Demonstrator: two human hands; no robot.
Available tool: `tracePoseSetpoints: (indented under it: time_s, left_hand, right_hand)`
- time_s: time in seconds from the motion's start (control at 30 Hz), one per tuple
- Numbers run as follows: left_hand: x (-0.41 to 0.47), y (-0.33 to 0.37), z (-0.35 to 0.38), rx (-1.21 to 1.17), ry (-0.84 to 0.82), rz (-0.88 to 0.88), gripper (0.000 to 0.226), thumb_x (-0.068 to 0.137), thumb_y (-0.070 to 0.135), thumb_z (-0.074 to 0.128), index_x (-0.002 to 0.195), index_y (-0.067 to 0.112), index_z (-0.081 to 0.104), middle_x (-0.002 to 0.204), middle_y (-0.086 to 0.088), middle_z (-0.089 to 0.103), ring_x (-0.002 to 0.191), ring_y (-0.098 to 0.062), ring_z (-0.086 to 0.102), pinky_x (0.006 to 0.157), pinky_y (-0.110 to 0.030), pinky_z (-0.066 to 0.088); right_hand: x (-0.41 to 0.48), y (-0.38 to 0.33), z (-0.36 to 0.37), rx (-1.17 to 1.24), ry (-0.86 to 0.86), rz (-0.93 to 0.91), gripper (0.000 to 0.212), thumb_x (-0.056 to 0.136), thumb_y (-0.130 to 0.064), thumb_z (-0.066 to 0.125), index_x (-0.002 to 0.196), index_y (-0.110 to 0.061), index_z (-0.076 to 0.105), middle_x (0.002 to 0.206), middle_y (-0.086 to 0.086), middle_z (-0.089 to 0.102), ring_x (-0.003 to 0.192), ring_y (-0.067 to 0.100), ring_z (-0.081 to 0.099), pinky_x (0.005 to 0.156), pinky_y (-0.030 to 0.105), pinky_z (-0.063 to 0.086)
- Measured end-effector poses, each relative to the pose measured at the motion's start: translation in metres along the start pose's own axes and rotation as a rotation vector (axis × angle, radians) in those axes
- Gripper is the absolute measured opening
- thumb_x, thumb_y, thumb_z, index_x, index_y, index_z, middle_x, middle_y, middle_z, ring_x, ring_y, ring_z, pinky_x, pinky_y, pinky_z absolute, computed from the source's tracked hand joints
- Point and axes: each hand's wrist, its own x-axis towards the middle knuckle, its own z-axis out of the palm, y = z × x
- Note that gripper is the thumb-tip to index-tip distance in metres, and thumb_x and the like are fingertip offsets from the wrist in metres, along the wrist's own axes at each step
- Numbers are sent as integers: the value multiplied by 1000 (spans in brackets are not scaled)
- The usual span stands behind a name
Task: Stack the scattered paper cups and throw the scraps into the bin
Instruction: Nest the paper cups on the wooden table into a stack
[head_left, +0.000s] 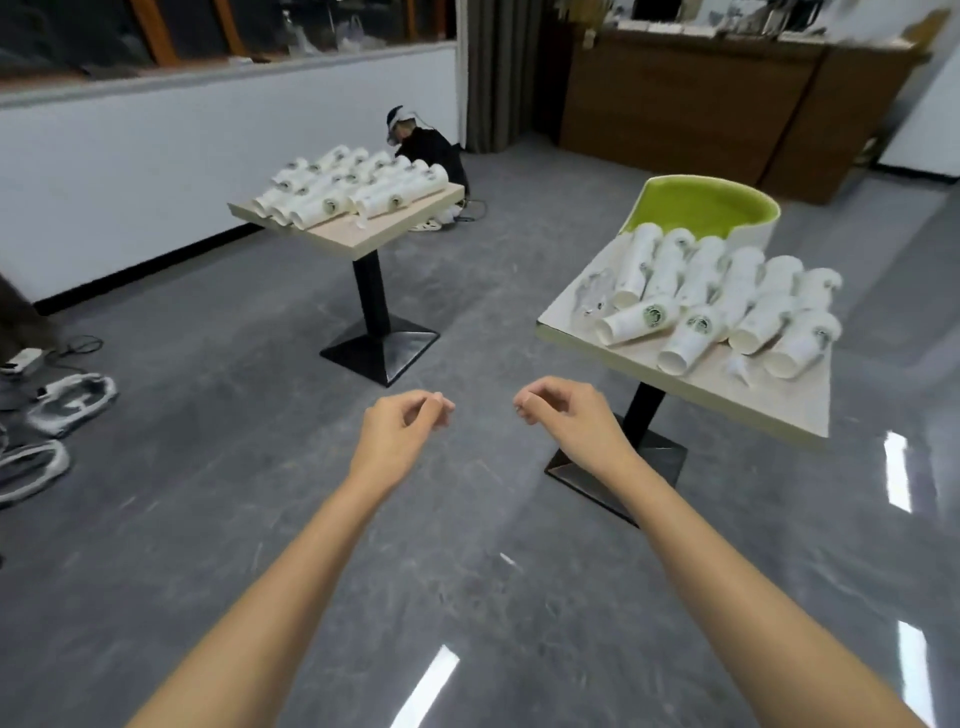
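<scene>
Both bare forearms reach forward over the grey floor (208, 519), well short of the cups. The left hand (400, 431) and the right hand (563, 415) hang side by side with fingers curled loosely inward, thumb near fingertips, holding nothing.

The paper cups (727, 306) lie on their sides in rows on the near surface (769, 405) at right, white with a round green logo, several nested into short stacks. A small white paper scrap (740, 370) lies among the front cups, and crumpled clear plastic (592, 296) sits at the left end. Behind that surface stands a green-lined bin (711, 208); what it holds cannot be made out.

A second surface (374, 228) farther left carries more cup stacks (353, 187), with a crouching person (431, 150) behind it.
</scene>
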Motion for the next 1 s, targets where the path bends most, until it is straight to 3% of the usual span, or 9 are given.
tracePoseSetpoints:
  time_s: [0.2, 0.37, 0.63, 0.87, 1.0]
  left_hand:
    - [60, 24, 75, -6, -138, 25, 26, 100, 11, 52, 88, 2, 73, 74, -4, 68, 61, 11, 60, 68, -3, 43]
    - [118, 31, 129, -13, -240, 47, 26, 100, 12, 52, 85, 8, 72, 73, 0, 68, 61, 10, 60, 68, -4, 43]
    - [229, 38, 201, -6, -351, 89, 26, 100, 13, 53, 84, 10, 73, 74, -1, 69, 60, 8, 57, 67, -5, 41]
    - [328, 40, 248, 29, -437, 94, 28, 97, 14, 53, 80, 17, 76, 75, 2, 72, 65, 2, 59, 67, -10, 44]
    - [364, 39, 277, 49, -492, 96, 27, 96, 15, 53, 81, 14, 75, 76, 3, 72, 66, 3, 60, 68, -12, 45]
  right_hand:
    - [24, 46, -65, -4, 122, 99, 14, 91, -13, 59, 82, -14, 69, 77, -2, 69, 70, 5, 62, 74, 15, 47]
    - [54, 79, -108, 8, 218, 162, 13, 90, -14, 59, 82, -12, 71, 77, 0, 70, 72, 10, 63, 79, 25, 49]
    - [129, 121, -158, 26, 348, 251, 13, 91, -12, 59, 88, -5, 69, 77, 0, 67, 69, 8, 60, 76, 21, 48]
    - [201, 158, -186, 15, 439, 339, 12, 90, -20, 61, 86, -13, 71, 79, -1, 72, 82, 18, 67, 83, 29, 49]
    - [227, 171, -199, 28, 478, 368, 12, 90, -19, 60, 86, -15, 70, 80, -1, 71, 80, 16, 67, 76, 25, 49]
